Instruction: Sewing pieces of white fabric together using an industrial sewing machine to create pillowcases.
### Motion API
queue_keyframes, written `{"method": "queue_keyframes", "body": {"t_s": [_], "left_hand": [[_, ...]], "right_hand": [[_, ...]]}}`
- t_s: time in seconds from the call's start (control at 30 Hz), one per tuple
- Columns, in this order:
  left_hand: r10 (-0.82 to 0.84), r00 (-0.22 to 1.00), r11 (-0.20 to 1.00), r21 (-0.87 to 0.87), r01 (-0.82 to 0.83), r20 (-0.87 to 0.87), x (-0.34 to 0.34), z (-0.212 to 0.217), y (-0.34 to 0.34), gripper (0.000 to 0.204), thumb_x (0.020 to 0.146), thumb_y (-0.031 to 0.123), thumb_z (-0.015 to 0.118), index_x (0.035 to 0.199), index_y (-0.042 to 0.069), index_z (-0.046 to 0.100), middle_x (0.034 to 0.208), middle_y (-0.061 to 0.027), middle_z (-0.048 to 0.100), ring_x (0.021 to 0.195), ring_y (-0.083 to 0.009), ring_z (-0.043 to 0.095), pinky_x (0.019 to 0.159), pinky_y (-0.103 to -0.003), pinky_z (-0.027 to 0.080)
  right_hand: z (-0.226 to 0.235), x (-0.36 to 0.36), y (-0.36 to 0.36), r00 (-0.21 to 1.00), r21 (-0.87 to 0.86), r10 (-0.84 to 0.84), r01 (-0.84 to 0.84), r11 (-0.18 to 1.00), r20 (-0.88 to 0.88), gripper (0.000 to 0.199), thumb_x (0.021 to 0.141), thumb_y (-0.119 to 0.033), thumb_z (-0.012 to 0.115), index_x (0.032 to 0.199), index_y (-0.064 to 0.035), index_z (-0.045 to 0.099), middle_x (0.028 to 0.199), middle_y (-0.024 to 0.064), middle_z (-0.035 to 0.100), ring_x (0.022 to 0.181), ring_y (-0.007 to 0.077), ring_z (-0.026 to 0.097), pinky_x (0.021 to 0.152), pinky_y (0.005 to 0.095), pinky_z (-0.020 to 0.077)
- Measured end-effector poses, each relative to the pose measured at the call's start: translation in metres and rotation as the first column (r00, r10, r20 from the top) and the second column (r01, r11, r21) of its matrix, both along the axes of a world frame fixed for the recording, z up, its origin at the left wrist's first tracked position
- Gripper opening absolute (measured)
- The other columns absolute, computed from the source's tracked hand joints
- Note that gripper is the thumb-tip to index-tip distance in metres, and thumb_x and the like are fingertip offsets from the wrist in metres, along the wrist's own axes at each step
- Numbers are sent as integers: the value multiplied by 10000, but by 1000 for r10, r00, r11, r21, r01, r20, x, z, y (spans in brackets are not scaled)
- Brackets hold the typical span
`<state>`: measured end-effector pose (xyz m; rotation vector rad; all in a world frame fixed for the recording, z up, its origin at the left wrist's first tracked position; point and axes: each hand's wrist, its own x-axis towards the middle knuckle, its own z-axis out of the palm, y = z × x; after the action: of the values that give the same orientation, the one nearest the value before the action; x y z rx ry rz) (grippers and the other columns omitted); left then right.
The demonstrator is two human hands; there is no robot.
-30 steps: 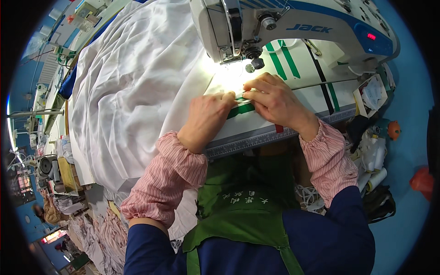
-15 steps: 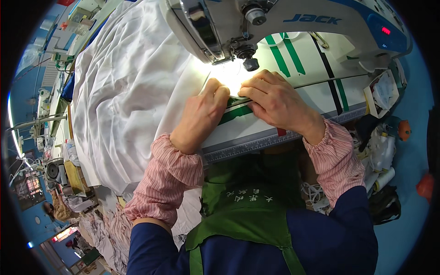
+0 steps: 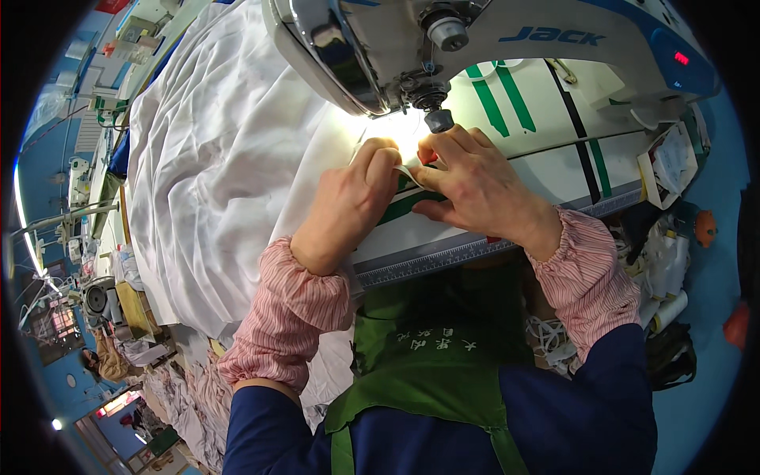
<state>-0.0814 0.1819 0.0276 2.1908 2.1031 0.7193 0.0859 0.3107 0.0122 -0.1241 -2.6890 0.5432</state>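
- The left hand (image 3: 354, 194) has its grip closed, thumb and forefinger pinching a pale narrow strip (image 3: 409, 176).
- That strip lies between the two hands, just in front of the brightly lit needle area of the sewing machine (image 3: 522, 20).
- The right hand (image 3: 479, 186) has bent fingers at the strip's other end, its thumb apart below; glare and overlap make its grip hard to read, so I cannot tell whether it is closed on the strip.
- A small red piece (image 3: 427, 151) shows at the right fingertips.
- White cloth (image 3: 222, 158) spreads in folds to the left of the hands.
- Green tape (image 3: 489, 103) and black tape (image 3: 576, 131) run across the white counter (image 3: 546, 170).
- A ruler (image 3: 443, 255) follows the counter's near edge.
- An open white box (image 3: 651, 180) stands at the right.
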Motion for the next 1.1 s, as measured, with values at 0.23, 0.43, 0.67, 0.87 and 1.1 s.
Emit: {"method": "queue_keyframes", "body": {"t_s": [0.23,0.43,0.67,0.87,1.1], "left_hand": [[-28,999,998,-48,30,35,-1,-5,1,225,815,-35,614,1015,51,558,1059,-99,632,759,-306,651,621,-384,529],[-83,990,996,18,82,117,-13,-10,2,196,827,-28,619,1010,41,598,1049,-112,656,816,-322,665,656,-374,542],[-140,990,984,115,138,13,-34,-18,16,181,829,79,653,1008,58,635,995,-99,662,769,-291,670,617,-363,544],[-150,988,978,149,145,28,-37,-16,15,163,840,124,691,988,65,655,931,-91,666,734,-287,665,602,-362,542],[-114,993,973,205,110,8,-39,-10,15,162,812,100,701,963,56,663,846,-66,630,683,-265,640,564,-362,505]], "right_hand": [[0,-1,0,999,13,20,-20,1000,-42,421,689,-299,804,1035,-85,694,1193,11,532,1051,225,501,934,378,433],[2,-5,0,1000,41,15,-15,999,-1,448,696,-309,800,1064,-89,674,1204,-11,571,1070,209,524,942,369,428],[4,-14,4,998,54,-59,57,997,19,493,749,-342,768,1166,-108,650,1206,17,605,1040,224,564,942,366,415],[-4,-11,5,990,36,-77,82,996,-114,404,759,-264,758,1123,-112,673,1130,22,646,968,231,600,919,382,438],[-1,-2,20,966,-56,-131,121,991,-224,265,762,-24,703,1021,-76,680,850,47,616,793,201,599,687,319,506]]}}
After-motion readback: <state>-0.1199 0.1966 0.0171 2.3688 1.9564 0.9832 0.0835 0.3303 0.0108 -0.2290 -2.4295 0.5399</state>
